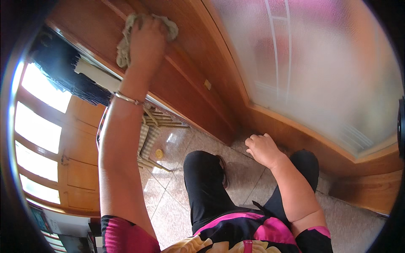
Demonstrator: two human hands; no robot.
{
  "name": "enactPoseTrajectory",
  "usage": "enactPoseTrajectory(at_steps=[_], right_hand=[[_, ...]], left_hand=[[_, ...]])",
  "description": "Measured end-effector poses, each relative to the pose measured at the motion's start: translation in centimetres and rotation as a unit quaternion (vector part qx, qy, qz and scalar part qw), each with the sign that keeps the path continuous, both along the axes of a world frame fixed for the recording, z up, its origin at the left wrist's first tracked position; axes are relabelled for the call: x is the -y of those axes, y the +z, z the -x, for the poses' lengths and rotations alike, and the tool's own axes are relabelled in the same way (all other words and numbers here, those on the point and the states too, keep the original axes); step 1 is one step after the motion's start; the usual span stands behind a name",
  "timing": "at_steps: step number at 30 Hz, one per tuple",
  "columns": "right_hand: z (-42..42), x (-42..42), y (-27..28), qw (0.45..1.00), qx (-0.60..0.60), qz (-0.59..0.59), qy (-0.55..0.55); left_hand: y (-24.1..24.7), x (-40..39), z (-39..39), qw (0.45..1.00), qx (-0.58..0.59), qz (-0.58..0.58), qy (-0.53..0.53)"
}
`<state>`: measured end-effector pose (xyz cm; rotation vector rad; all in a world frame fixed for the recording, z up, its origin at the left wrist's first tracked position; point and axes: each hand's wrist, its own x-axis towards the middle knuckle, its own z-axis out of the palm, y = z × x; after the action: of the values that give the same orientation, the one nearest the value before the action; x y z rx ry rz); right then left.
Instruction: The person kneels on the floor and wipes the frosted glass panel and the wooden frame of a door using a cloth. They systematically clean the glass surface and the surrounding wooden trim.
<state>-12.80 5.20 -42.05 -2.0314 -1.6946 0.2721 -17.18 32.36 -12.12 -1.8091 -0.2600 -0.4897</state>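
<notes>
My left hand (148, 41) reaches up and away, pressing a crumpled greyish-green cloth (124, 52) flat against the reddish-brown wooden door frame (186, 82). The cloth spreads out past both sides of the hand, and my fingers partly hide it. A bangle circles my left wrist. My right hand (262, 150) hangs in front of my right knee, its fingers curled in, with nothing seen in it. It is close to the lower part of the wooden panel. Above it is a frosted glass pane (303, 72) in a wooden frame.
A small yellowish tab (207, 84) sits on the frame's moulding. Past the frame's edge, a chair with checked cloth (148, 139) stands on the tiled floor (172, 196). A dark fringed cloth (63, 69) hangs at the left, near a wooden door with bright panes (82, 148).
</notes>
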Motion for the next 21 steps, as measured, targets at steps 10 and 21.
enactPoseTrajectory(at_steps=[10, 21], right_hand=[[-0.1, 0.2, 0.2, 0.999, -0.013, 0.029, 0.01], [-0.4, 0.2, 0.5, 0.998, -0.007, 0.06, 0.02]], left_hand=[[-14.1, 0.2, 0.8, 0.985, -0.084, 0.151, -0.007], [-20.6, -0.3, 2.8, 0.96, -0.208, 0.183, 0.029]])
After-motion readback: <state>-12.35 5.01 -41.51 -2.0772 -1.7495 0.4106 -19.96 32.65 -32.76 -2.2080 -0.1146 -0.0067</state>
